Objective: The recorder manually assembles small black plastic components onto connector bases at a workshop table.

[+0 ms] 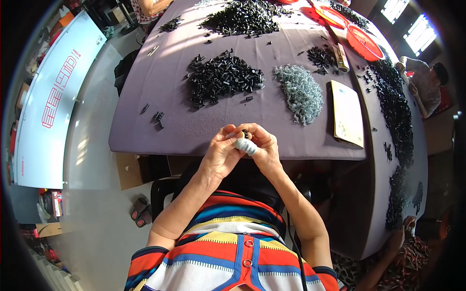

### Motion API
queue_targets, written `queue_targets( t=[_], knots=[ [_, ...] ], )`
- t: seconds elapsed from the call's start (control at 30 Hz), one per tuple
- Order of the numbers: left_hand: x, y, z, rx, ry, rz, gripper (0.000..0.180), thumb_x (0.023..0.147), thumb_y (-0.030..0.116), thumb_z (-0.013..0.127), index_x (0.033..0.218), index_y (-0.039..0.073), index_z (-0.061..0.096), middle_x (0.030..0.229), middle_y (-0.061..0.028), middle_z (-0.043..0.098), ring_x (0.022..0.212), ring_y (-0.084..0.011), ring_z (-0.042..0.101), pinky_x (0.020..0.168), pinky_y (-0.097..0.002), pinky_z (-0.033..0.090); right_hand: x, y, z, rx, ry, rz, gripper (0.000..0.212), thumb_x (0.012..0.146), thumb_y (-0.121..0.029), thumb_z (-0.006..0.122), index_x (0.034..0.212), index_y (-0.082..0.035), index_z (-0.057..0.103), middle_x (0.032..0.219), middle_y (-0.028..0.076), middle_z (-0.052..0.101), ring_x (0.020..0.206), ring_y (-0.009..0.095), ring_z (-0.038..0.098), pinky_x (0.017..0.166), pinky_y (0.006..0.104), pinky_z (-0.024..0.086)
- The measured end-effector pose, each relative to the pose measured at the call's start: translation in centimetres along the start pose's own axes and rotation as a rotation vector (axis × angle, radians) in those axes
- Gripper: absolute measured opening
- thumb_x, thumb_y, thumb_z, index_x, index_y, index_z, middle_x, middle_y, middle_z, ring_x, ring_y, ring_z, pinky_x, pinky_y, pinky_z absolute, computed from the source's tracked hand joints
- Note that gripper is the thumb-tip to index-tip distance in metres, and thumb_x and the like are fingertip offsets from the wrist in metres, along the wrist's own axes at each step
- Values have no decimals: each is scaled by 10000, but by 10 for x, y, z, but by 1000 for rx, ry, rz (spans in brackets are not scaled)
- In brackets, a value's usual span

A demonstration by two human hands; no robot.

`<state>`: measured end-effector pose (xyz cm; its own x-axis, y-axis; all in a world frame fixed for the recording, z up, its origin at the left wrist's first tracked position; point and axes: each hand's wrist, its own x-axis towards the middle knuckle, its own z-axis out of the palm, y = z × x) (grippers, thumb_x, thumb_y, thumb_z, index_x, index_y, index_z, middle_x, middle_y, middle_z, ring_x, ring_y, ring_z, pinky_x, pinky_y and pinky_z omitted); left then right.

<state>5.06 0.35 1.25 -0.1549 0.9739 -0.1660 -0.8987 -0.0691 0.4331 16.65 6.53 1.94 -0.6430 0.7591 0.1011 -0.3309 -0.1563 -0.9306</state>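
Just over the table's near edge, my left hand (219,156) and my right hand (267,149) meet with fingers pinched together. Between the fingertips shows a small black part (246,134), mostly hidden, so its exact kind is unclear. A whitish wrapping (246,146) covers the thumb of my right hand. Beyond my hands lies a heap of small black cylindrical parts (223,79). To its right spreads a pile of tiny silvery, coil-like pieces (299,94).
A pale flat box (346,114) lies at the right of the mauve-covered table (162,97). Farther off are a larger black heap (242,18) and red baskets (364,42). People sit along the right, one person (422,82) by a long black pile (395,116).
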Motion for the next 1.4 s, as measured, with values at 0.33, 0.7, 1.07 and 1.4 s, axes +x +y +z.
queue_targets(
  t=[0.33,0.7,1.07,1.4],
  knots=[
    [-20,93,-20,1550,386,619,133,789,58,647,910,22,606,804,-29,619,640,-73,516,605,-221,449,14,-43,-57,-1134,327,-379,171,695,31,582,837,-53,630,814,120,637,766,317,621,664,355,497],
    [-20,126,-72,1971,443,902,133,791,36,639,919,25,602,791,-54,590,718,-169,513,639,-284,444,13,-44,-99,-1706,396,-230,181,693,-26,584,824,-131,653,864,48,588,866,270,528,746,384,410],
    [-7,127,-76,2161,409,1052,110,770,29,621,872,39,581,827,-86,558,812,-279,523,730,-375,445,9,-43,-93,-1755,381,-188,232,692,13,556,856,-112,662,870,61,604,890,272,518,759,381,381],
    [-1,106,-41,2088,292,1227,102,742,19,643,825,50,590,820,-68,551,774,-260,519,714,-361,432,14,-39,-88,-1710,370,-304,214,711,30,508,904,-59,536,889,105,538,863,298,512,748,385,387]
  ],
)
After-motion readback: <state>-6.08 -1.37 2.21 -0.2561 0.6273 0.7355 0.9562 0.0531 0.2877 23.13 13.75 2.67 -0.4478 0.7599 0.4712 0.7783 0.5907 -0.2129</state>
